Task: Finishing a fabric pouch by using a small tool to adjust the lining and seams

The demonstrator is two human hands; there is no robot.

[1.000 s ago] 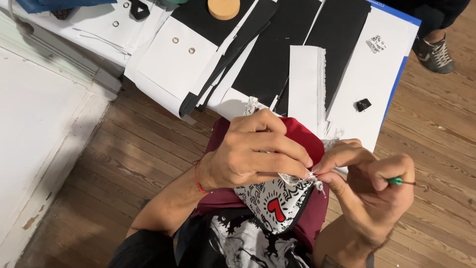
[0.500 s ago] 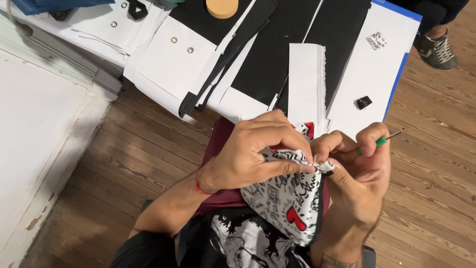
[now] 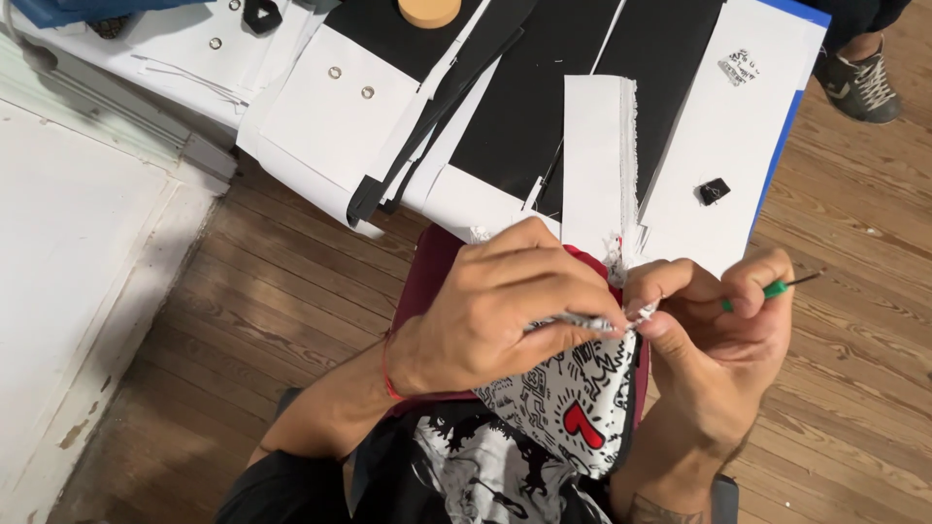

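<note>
Since the earlier frame, both hands have drawn together. Left hand (image 3: 505, 311) pinches the printed black-and-white fabric's (image 3: 573, 398) folded edge over the lap; right hand (image 3: 718, 330), closed on a green-handled tool (image 3: 772, 288), seems mid seam-work. Next calls for steady tension.

A brown wooden plank floor (image 3: 282, 291) carries overlapping flat sheets: a white fabric panel with 2 metal eyelets (image 3: 320, 107), long black fabric strips (image 3: 544, 97), a narrow white folded strip (image 3: 594, 155), and a round tan disc (image 3: 429, 10) resting on top.
</note>
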